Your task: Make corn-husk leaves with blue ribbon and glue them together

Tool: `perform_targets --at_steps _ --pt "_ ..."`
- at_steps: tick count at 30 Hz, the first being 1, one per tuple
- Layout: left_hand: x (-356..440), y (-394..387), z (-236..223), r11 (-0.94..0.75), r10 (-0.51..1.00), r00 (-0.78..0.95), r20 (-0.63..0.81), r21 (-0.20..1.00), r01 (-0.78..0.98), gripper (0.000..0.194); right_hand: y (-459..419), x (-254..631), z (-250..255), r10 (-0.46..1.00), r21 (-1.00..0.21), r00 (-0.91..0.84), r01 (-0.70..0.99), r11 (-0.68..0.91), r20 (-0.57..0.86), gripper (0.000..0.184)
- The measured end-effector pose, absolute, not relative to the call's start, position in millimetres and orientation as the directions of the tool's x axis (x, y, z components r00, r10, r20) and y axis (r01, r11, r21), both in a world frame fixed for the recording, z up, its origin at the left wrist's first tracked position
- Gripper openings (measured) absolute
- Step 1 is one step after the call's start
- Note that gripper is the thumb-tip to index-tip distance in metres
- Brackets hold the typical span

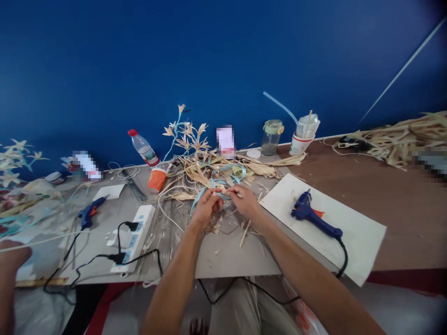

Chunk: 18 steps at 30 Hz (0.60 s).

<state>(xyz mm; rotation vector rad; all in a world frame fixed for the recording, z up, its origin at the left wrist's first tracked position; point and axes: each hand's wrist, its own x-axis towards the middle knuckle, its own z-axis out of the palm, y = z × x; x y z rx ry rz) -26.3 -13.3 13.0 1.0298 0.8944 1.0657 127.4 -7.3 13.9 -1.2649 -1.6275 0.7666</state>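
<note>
Left hand (209, 204): curled inward, pinched at thumb and forefinger on a small pale husk strip (223, 190).
Right hand (242, 200): angled in from the opposite side, pinched on the same strip as far as the blur shows.
Husk strip: held between both sets of fingertips, over the grey tabletop (226, 263), just in front of the heaped dried corn husks (199, 171).
Strip's long axis: apparently crosswise, from one hand to the other; mostly hidden by fingers, so cannot tell which end leads or whether tapered.
Tearing: possible under a hard pull, given such thin, dry-looking fibre.
Slipping: possible with so little to pinch, and easily lost among similar scraps.
Light-blue ribbon (198, 199): close beside the left hand, liable to snag on the fingers and drag husks along.
Blue glue gun (314, 216): lying on the white board (366, 228), near the right forearm; could burn if hot, though cannot tell.
Black cord (223, 298): slung below the table edge across the lap, easily caught by a knee.
</note>
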Motion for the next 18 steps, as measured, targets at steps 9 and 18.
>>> perform_targets --at_steps 9,18 --pt "-19 -15 10 0.128 0.981 0.174 -0.081 0.952 -0.278 0.03 -4 123 6 0.999 -0.989 -0.027 -0.143 0.028 0.032 0.021" --pt "-17 -9 -1 0.038 0.994 0.107 -0.009 0.959 -0.279 0.023 -9 111 -2 0.997 -0.989 -0.08 -0.147 0.009 0.021 0.023"
